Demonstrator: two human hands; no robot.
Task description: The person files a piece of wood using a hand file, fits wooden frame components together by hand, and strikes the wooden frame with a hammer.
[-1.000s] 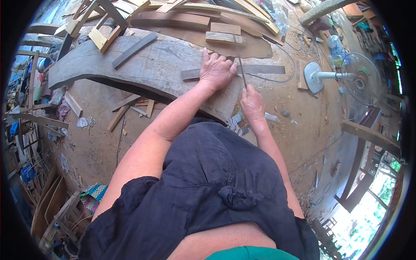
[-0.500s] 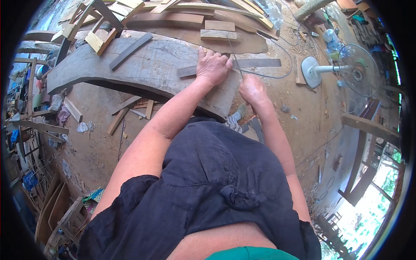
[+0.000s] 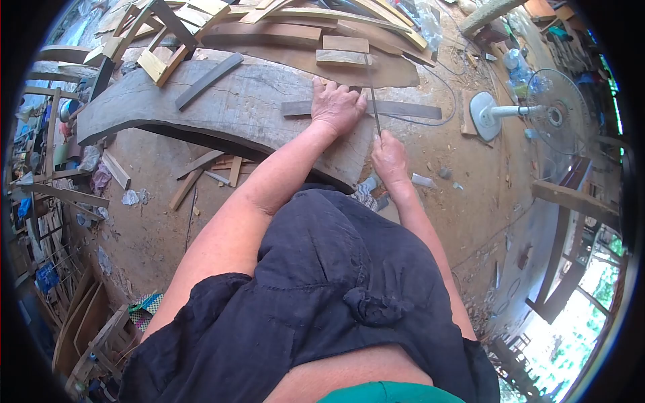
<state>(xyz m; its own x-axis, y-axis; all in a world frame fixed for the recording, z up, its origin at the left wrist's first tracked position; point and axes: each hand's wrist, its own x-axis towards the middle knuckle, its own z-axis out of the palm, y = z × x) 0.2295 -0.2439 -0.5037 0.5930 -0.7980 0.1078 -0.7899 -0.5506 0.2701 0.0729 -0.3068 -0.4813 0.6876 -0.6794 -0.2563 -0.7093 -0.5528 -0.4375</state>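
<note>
A narrow dark wooden strip lies across the wide grey plank, its right part sticking out past the plank's edge. My left hand presses down on this strip, fingers bent over it near the plank's end. Closed round the near end of a thin dark handsaw is my right hand; its handle is hidden in the fist. Seen almost edge-on, the blade crosses the strip just right of my left hand. Another dark strip rests at an angle further left on the plank.
Stacked boards and short wood blocks lie beyond the plank. A standing fan is on the right, with a cable looping near the strip. Offcuts lie on the floor at left.
My right hand has drawn back toward my body with the handsaw, and the blade has turned slightly more upright in view. My left hand stays on the strip; the view has shifted a little.
</note>
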